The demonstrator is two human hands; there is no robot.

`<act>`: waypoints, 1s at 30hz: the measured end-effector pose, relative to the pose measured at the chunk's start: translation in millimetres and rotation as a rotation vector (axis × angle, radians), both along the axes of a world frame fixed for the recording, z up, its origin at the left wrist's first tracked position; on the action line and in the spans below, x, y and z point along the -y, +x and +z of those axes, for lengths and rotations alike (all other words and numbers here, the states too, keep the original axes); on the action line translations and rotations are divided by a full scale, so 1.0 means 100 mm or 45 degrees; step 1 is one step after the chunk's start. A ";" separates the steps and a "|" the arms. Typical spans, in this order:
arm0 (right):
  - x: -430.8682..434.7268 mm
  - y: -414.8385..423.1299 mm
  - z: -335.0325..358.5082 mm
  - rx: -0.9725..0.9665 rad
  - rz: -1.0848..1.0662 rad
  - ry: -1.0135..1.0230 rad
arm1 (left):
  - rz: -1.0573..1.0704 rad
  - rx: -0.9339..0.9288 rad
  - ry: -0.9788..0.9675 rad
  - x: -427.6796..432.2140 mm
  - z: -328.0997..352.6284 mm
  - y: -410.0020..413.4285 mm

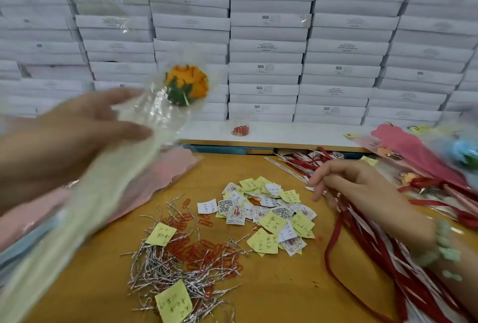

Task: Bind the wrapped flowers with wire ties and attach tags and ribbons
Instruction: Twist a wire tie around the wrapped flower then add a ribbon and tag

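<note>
My left hand (77,139) grips the wrapped flower (108,175), raised at 10 o'clock; I judge it light, sleeve slippery, bloom soft, so I hold mid-stem. Right hand (362,188), 3 o'clock, curls over ribbons (408,294); grip unclear.

I get a single view, from the wide-angle camera on the person's head. It faces forward and down over the wooden surface (279,291). It sits close enough that the left hand (64,139) and the wrapped flower (155,115) it holds fill the left side, blurred. The right hand (362,188), gripping red ribbons (333,240), enters at lower right. Straight ahead, stacked white boxes (269,45) close off the view.
</note>
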State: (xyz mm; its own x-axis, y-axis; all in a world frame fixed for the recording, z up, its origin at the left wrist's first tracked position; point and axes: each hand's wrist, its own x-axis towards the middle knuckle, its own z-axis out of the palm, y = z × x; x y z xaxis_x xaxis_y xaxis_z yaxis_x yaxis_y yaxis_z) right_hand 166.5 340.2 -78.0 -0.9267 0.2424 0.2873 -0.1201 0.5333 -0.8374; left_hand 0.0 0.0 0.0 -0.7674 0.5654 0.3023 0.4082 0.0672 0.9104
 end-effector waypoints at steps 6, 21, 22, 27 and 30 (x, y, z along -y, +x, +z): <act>0.27 0.04 0.00 0.437 0.350 -0.334 | -0.321 0.601 0.176 -0.70 -0.62 0.49; 0.64 0.00 -0.34 0.438 0.324 -0.711 | -0.316 0.246 -0.296 -1.08 -1.14 0.82; 0.62 -0.01 -0.34 0.433 0.307 -0.708 | -0.343 0.259 -0.318 -1.06 -1.14 0.82; 0.50 -0.04 -0.33 0.451 0.206 -0.751 | -0.595 0.403 -0.309 -0.98 -1.17 0.83; 0.42 -0.05 -0.32 0.442 0.179 -0.789 | -0.686 0.447 -0.317 -0.94 -1.21 0.82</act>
State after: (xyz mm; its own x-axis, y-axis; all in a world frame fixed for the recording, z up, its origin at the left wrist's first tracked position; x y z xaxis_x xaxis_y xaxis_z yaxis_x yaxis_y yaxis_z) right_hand 161.0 298.0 -110.2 -0.9739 0.1369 -0.1809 0.1752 -0.0526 -0.9831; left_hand 82.3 94.1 -121.4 -0.3885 0.9159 -0.1008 0.1274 0.1618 0.9786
